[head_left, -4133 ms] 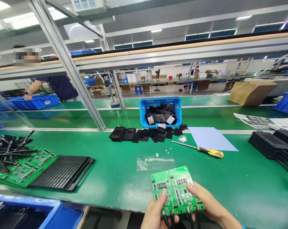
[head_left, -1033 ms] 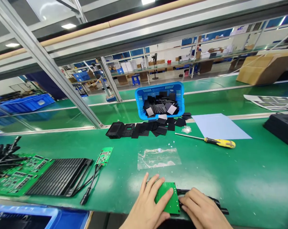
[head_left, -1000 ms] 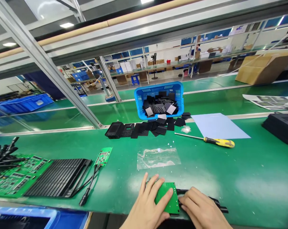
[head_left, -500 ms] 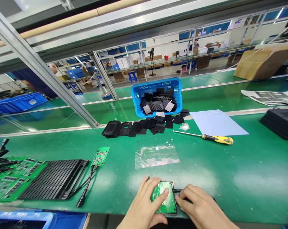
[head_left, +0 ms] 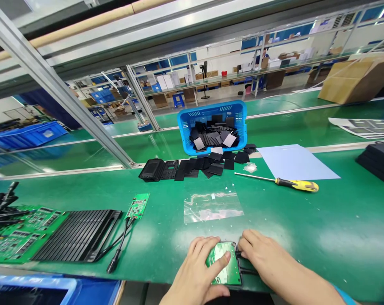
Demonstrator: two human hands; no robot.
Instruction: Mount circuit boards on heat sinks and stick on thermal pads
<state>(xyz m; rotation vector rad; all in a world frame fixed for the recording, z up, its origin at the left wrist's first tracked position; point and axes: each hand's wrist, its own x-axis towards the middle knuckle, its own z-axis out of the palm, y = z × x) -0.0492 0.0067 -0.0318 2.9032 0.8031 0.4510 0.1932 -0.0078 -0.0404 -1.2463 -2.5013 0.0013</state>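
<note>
A green circuit board point(head_left: 231, 271) lies in a shallow black case near the front edge of the bench. My left hand point(head_left: 200, 269) is wrapped over its left side, thumb pressed on the board's face and fingers along the far edge. At the board's right side, my right hand point(head_left: 257, 252) pinches a black cable point(head_left: 238, 254) where it meets the case. A second black cable point(head_left: 249, 271) runs out lower down, passing under my right wrist. The ends of both cables are hidden by my hand and arm.
A clear plastic bag point(head_left: 212, 207) lies beyond the board. Behind are a yellow-black screwdriver point(head_left: 296, 184), black plates point(head_left: 215, 169) and a blue basket point(head_left: 187, 146). Leftward lie a small board point(head_left: 137, 206) with cables, a ribbed black panel point(head_left: 79, 235) and more circuit boards point(head_left: 15, 241).
My right hand has shifted from the lower cable area up to the upper cable at the case's right side. My left hand keeps its hold. The view has moved slightly.
</note>
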